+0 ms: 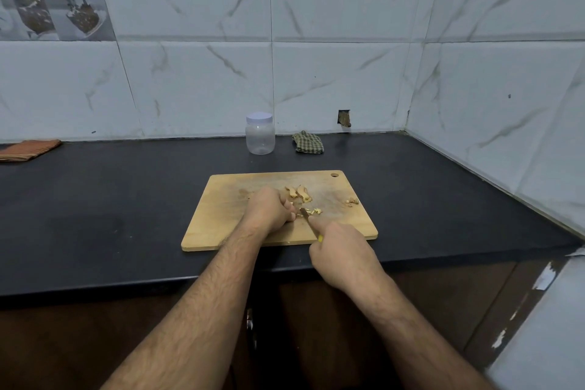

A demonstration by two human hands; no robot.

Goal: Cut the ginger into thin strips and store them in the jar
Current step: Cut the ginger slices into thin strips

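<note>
A wooden cutting board (221, 212) lies on the black counter. My left hand (269, 209) is curled over a small piece of ginger on the board, fingertips tucked beside the blade. My right hand (342, 250) grips a knife (305, 215) with a yellow handle, its blade down next to the left fingers. Cut ginger strips (315, 211) lie just right of the blade. Ginger slices (299, 192) sit behind the hands, and a few scraps (353, 201) lie near the board's right side. A clear plastic jar (260, 133) with a white lid on stands behind the board.
A checked green cloth (308, 142) lies right of the jar by the wall. An orange folded cloth (27, 149) sits at the far left of the counter (110, 199). Tiled walls close the back and the right side.
</note>
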